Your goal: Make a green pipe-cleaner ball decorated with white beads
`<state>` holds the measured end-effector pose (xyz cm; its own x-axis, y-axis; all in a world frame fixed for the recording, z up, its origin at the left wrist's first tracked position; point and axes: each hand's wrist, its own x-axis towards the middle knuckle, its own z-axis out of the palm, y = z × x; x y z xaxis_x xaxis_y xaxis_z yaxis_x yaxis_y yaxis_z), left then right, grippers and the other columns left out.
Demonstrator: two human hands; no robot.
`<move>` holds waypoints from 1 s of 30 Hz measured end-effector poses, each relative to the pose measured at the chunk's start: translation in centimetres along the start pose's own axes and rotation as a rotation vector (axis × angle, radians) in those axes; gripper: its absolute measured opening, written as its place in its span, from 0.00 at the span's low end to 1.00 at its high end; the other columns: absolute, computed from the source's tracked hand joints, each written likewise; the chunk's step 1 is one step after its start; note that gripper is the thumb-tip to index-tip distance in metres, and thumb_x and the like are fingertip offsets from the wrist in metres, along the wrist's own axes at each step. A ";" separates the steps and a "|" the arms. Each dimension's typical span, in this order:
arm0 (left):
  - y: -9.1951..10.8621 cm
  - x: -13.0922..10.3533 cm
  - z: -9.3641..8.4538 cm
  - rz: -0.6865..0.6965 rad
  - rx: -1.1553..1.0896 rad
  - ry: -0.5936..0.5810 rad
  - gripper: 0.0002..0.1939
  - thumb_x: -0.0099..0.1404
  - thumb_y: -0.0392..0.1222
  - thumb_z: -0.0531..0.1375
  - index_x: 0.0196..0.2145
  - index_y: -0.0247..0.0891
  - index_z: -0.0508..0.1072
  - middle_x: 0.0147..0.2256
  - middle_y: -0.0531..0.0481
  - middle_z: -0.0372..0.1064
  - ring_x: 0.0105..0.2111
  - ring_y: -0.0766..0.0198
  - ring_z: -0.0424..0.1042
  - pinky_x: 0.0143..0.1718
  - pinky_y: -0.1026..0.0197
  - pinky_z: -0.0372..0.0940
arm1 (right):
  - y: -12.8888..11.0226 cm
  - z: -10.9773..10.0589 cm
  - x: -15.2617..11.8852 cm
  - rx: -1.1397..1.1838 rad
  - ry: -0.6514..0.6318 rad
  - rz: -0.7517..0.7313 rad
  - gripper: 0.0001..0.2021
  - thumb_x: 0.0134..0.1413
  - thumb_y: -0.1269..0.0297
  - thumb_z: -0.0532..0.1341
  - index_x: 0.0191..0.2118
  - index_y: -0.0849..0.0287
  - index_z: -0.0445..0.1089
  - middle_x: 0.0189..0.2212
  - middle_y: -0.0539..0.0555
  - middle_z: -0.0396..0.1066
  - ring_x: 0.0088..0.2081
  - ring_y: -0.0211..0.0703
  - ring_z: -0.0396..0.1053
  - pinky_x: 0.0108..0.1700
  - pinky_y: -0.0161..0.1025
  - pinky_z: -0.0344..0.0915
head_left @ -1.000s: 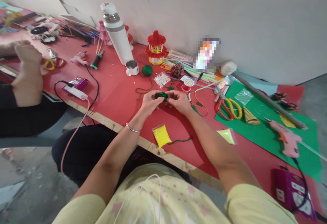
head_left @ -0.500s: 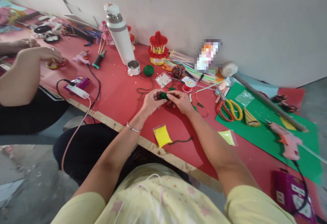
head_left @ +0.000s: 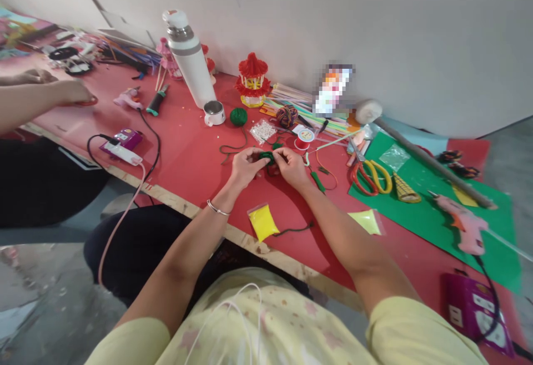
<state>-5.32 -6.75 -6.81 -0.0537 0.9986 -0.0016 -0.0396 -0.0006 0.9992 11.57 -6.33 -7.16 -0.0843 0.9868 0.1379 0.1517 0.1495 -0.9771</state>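
A small dark green yarn piece (head_left: 267, 157) is pinched between my two hands above the red table. My left hand (head_left: 246, 166) grips its left side with thumb and fingers. On its right side, my right hand (head_left: 291, 166) pinches the yarn. Its exact shape is partly hidden by the fingers. Beyond my hands lie a green yarn ball (head_left: 239, 116) with a loose strand, a bag of white beads (head_left: 262, 131) and a spool of red thread (head_left: 304, 138). Nearer me rests a bag of yellow material (head_left: 262, 223) beside a short dark strand (head_left: 295, 231).
To the right are scissors (head_left: 370, 176), a pink glue gun (head_left: 462, 223) and a purple power strip (head_left: 478, 312) near a green sheet (head_left: 495, 254). A white flask (head_left: 191, 65), a cup (head_left: 214, 113) and a red lantern-like craft (head_left: 252, 79) stand behind. Another person's hand (head_left: 75, 93) is at left.
My right fingers have drawn slightly away from my left, showing more of the green yarn. The other person's hand has shifted left. The view has turned slightly.
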 end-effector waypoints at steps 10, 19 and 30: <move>0.3 -0.2 -0.1 -0.026 -0.012 -0.081 0.22 0.51 0.48 0.73 0.42 0.34 0.81 0.29 0.51 0.75 0.18 0.73 0.65 0.14 0.69 0.60 | -0.6 -0.4 0.2 0.000 -0.068 0.054 0.21 0.61 0.42 0.61 0.39 0.58 0.74 0.23 0.50 0.71 0.21 0.39 0.69 0.22 0.35 0.65; 0.7 0.6 -1.2 -0.123 -0.262 0.057 0.25 0.50 0.53 0.75 0.41 0.35 0.79 0.30 0.51 0.76 0.19 0.71 0.69 0.13 0.69 0.58 | 0.0 -0.4 0.3 0.148 0.048 0.032 0.17 0.57 0.58 0.60 0.51 0.56 0.71 0.46 0.55 0.78 0.23 0.31 0.65 0.23 0.32 0.62; 1.4 0.7 -1.7 -0.253 -0.382 0.026 0.22 0.57 0.45 0.70 0.47 0.35 0.75 0.32 0.49 0.78 0.25 0.65 0.77 0.18 0.68 0.65 | -0.1 -0.2 0.3 -0.089 -0.231 -0.102 0.24 0.57 0.60 0.64 0.58 0.58 0.72 0.48 0.57 0.79 0.42 0.46 0.77 0.44 0.41 0.73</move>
<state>-7.13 -6.17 -5.52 -0.0197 0.9682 -0.2494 -0.4191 0.2185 0.8812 11.73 -6.07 -6.99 -0.3246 0.9278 0.1840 0.2162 0.2622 -0.9405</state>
